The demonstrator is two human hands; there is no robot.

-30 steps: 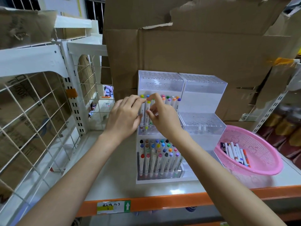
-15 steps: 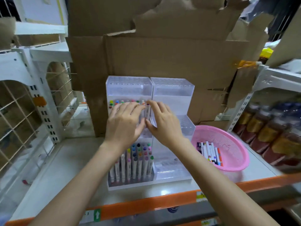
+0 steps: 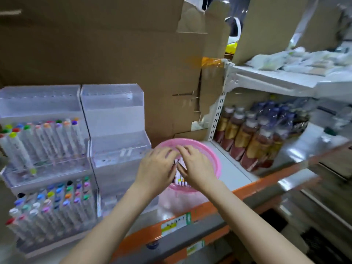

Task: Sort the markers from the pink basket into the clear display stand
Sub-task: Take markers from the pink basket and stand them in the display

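Note:
The pink basket (image 3: 215, 159) sits on the shelf right of the clear display stand (image 3: 114, 121). Both my hands are over the basket, side by side. My left hand (image 3: 156, 168) and my right hand (image 3: 196, 166) have their fingers stretched forward over the loose markers (image 3: 180, 181), whose ends show between the thumbs. No marker is plainly held. The stand's left column holds upright markers on its middle tier (image 3: 47, 138) and lower tier (image 3: 57, 202). Its right column looks nearly bare.
Brown cardboard (image 3: 114, 54) stands behind the stand and basket. To the right, a white rack (image 3: 276, 79) holds several wrapped bottles (image 3: 253, 138) below and packets above. The shelf's orange front edge (image 3: 190, 212) runs under my forearms.
Both hands left the stand's middle tier and moved right and down onto the pink basket. The view swung right, so the stand now sits at the left.

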